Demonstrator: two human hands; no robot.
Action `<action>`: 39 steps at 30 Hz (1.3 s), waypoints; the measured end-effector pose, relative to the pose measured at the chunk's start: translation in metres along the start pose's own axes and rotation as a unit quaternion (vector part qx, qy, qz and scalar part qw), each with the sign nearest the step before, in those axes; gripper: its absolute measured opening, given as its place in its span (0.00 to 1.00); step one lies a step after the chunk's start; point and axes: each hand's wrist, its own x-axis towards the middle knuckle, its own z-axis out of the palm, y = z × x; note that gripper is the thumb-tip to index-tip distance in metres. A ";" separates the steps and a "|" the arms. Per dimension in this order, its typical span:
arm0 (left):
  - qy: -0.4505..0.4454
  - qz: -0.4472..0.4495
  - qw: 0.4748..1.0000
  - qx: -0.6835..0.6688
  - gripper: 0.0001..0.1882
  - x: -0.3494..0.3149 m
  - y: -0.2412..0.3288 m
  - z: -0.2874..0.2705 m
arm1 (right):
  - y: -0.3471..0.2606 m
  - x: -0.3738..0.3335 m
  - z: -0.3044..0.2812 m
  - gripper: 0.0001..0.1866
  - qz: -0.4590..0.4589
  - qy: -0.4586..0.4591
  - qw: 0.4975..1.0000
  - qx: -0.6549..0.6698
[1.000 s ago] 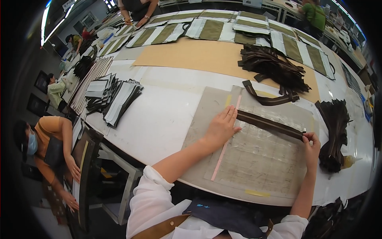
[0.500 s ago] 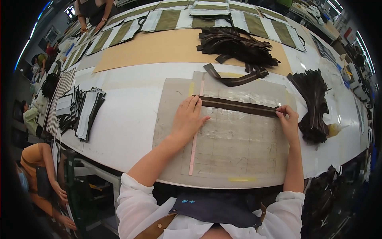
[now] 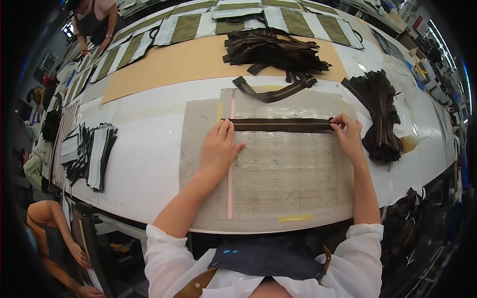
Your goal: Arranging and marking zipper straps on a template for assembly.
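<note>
A dark brown zipper [image 3: 280, 124] stretches from side to side across the upper part of a grey, grid-lined board [image 3: 283, 174]. My left hand [image 3: 217, 149] lies on its left end, beside a pink strip [image 3: 230, 186]. Those fingers are straight and pressed down, with the thumb apart. At the other end, my right hand [image 3: 349, 135] pinches the zipper between thumb and fingertips. Just beyond the board's far edge, another zipper [image 3: 273, 94] lies curved and loose.
Zipper heaps lie beyond the board [image 3: 273, 49] and at its right [image 3: 380, 119], by a small yellowish bottle [image 3: 409, 143]. Stacked dark-and-white pieces [image 3: 102, 154] lie left. Green-and-white striped panels [image 3: 184, 28] line the far side. Co-workers stand far left [image 3: 97, 22] and near left [image 3: 47, 223].
The whole view has turned and shifted, so the board and heaps appear further left. The zipper now looks nearly level instead of sloping down to the right. Both hands stay at its ends.
</note>
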 end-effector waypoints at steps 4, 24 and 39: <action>-0.004 0.000 1.000 0.010 0.33 0.001 -0.002 0.002 | 0.002 0.003 0.002 0.03 -0.005 -0.002 1.000 -0.019; -0.025 -0.011 0.999 -0.017 0.30 0.003 0.003 -0.010 | -0.010 -0.002 -0.001 0.02 0.001 -0.026 0.998 -0.065; -0.028 -0.014 0.999 -0.019 0.30 0.003 0.004 -0.012 | -0.004 -0.005 0.011 0.03 -0.076 0.000 0.977 -0.198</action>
